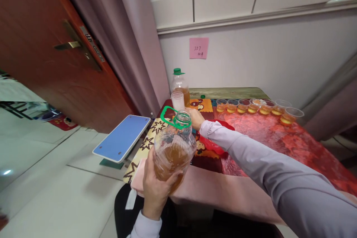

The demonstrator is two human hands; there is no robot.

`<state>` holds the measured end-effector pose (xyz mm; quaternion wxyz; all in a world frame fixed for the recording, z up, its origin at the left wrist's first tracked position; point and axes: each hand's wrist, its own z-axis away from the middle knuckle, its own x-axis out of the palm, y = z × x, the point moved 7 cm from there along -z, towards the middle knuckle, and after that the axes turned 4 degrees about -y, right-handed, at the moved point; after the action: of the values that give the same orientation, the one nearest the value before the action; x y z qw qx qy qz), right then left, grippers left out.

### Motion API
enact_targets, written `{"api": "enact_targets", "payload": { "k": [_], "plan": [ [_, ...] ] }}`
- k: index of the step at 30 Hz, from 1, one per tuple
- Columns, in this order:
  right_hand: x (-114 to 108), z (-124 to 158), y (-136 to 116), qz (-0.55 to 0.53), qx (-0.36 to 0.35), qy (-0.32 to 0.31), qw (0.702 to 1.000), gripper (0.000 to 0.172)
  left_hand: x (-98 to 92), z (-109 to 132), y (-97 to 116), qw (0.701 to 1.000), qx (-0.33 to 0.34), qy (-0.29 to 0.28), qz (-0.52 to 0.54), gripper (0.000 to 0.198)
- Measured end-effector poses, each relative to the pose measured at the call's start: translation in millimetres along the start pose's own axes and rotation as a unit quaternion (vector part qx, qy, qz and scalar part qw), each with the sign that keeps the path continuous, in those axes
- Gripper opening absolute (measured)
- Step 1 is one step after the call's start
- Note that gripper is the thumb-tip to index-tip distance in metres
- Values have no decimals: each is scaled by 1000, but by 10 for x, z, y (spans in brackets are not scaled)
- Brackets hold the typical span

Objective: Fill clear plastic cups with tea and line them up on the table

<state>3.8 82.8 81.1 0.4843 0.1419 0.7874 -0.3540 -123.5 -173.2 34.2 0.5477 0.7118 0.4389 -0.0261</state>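
Note:
My left hand [156, 189] is wrapped around a large clear plastic bottle [174, 156], part full of amber liquid. The bottle tilts slightly, its mouth uncapped, with a green carry handle [167, 116] at the neck. Behind that neck is my right hand [196, 118], its fingers mostly hidden. Right beside it stands a stack of clear plastic cups [177, 100]; whether the hand grips the stack cannot be made out. At the right, a row of clear cups [252, 108] holds shallow amber liquid.
A second bottle with a green cap [178, 71] stands by the wall. A loose green cap [202, 96] lies at the back. Beneath my right forearm is a red scalloped dish [213, 142]. A blue-topped stool [122, 137] stands left of the table, near a wooden door [55, 44].

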Motion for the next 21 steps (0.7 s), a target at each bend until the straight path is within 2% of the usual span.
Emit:
{"api": "enact_targets", "payload": {
  "k": [3, 5, 8, 10, 12, 16, 18, 21],
  "plan": [
    [-142, -19, -32, -4, -7, 31, 999, 16, -12, 1, 15, 1000, -1, 4, -1, 116],
    [-373, 34, -32, -14, -20, 84, 996, 16, -24, 0, 22, 1000, 1, 10, -5, 117],
    [-799, 319, 70, -35, -49, 185, 981, 10, -28, -1, 30, 1000, 4, 9, -14, 117],
    [-947, 617, 226, -26, -56, 203, 977, 10, -33, -5, 38, 1000, 6, 14, -20, 116],
    [-921, 939, 431, 0, -49, 176, 983, 11, -40, -17, 49, 999, 7, 21, -23, 115],
    [-594, 1469, 858, -7, -9, 120, 993, 12, -21, -68, 75, 999, 6, 15, -31, 116],
    [-433, 1602, 998, -16, 13, 111, 994, 12, -8, -94, 86, 999, 6, 9, -34, 116],
    [-274, 1661, 1090, -10, 36, 98, 994, 12, 0, -114, 95, 999, 3, 6, -37, 117]
  ]
}}
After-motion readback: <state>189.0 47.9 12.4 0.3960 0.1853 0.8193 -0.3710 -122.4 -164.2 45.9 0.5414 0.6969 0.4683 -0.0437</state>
